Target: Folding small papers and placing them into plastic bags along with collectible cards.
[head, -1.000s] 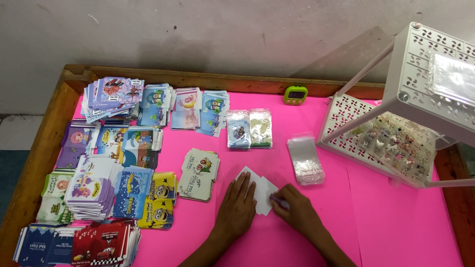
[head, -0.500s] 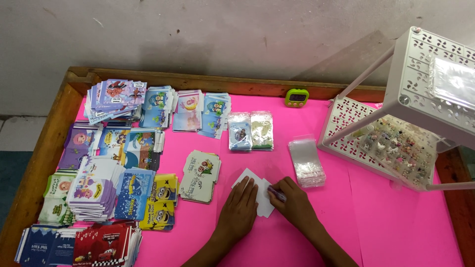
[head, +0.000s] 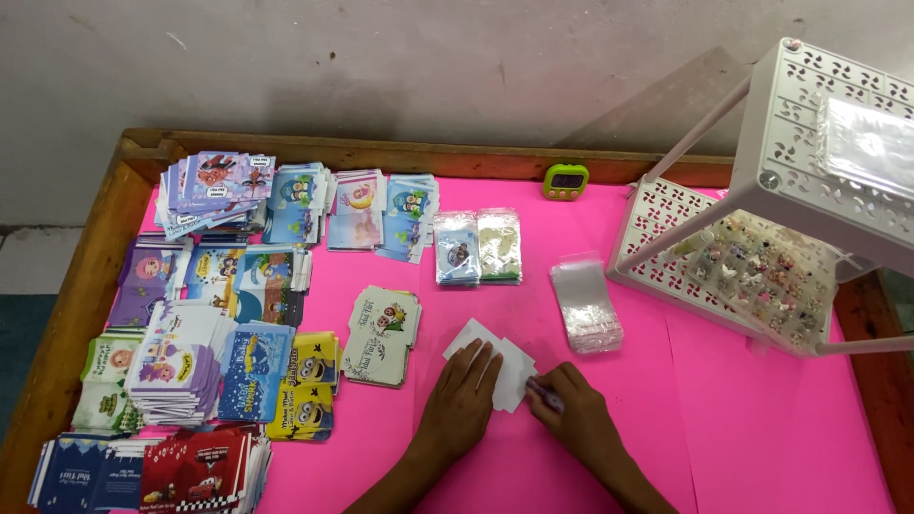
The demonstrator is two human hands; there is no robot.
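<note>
White card (head: 509,366) lies diagonal, near-right to far-left; left hand (head: 464,392) flat, fingers released on it; right hand (head: 571,411) pinching its near-right edge.

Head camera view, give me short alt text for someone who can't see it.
Two bare hands press on a white card on a pink table: the left hand lies flat on it, the right hand pinches its edge. Stacks of colourful cartoon cards fill the left; a white plastic rack stands right.

Small packing workshop: wooden-edged table (head: 90,276) with pink cover, printed card stacks (head: 190,357) at nine o'clock, clear sleeves (head: 586,305) centre.
</note>
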